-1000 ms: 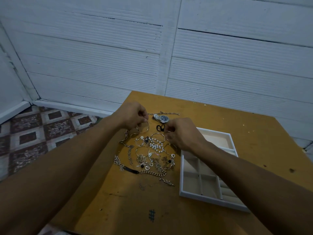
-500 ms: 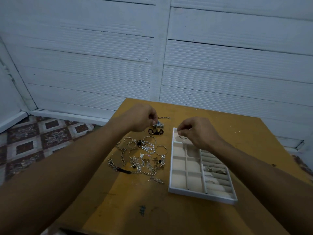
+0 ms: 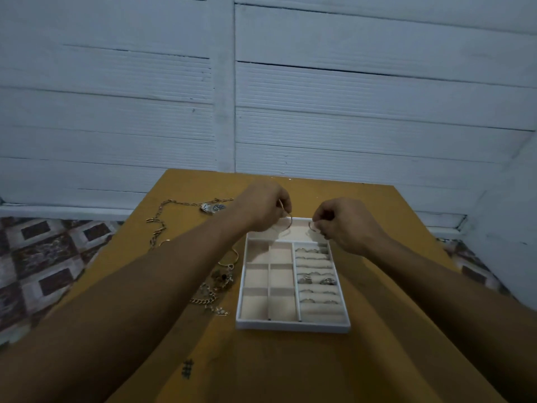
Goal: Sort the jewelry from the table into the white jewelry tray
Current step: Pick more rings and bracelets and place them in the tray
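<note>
Placement step — both hands loaded.
The left hand [image 3: 263,209] pinches a thin metal hoop [image 3: 288,221], the right hand [image 3: 344,223] a smaller metal hoop [image 3: 311,226], over the far compartment of the white divided jewelry tray [image 3: 292,326]; lowering each flat before release should prevent rolling.

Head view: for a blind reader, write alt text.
Over the far end of a white compartmented jewelry tray, the left hand pinches a thin metal hoop, the right hand a second hoop; tangled chains lie beside it on a yellow table.
</note>
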The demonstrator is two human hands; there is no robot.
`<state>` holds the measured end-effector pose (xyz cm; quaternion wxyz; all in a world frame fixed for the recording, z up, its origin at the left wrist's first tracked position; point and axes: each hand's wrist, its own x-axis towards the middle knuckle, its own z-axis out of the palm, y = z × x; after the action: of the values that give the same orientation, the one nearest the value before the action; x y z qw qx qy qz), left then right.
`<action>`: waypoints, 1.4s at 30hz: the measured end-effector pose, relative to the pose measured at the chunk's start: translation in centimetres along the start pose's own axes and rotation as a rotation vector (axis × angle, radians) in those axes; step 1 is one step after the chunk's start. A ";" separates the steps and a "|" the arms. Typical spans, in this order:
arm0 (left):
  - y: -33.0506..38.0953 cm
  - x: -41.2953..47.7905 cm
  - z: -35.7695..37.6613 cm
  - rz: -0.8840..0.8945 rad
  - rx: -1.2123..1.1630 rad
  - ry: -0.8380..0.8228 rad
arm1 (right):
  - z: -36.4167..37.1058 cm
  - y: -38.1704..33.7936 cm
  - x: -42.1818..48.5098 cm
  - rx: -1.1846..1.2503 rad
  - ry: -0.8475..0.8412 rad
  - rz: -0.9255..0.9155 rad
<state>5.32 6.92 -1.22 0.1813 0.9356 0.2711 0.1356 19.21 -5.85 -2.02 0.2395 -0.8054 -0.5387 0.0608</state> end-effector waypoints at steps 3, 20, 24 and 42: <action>0.6 1.1 1.8 -0.021 -0.016 0.029 | -0.3 0.9 0.0 -0.003 0.020 0.008; 1.4 2.2 7.6 -0.221 -0.169 0.127 | -1.3 3.0 -0.6 -0.026 0.065 0.013; 1.3 2.5 8.2 -0.237 -0.123 0.115 | -1.3 3.0 -0.7 -0.025 0.063 0.011; 2.1 3.1 8.7 -0.235 -0.052 0.126 | -0.9 3.7 -0.5 0.000 0.062 0.012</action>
<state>11.89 4.64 -7.69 0.2028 0.8820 0.3860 0.1788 22.45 -7.69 -2.95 0.2555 -0.8101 -0.5264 0.0372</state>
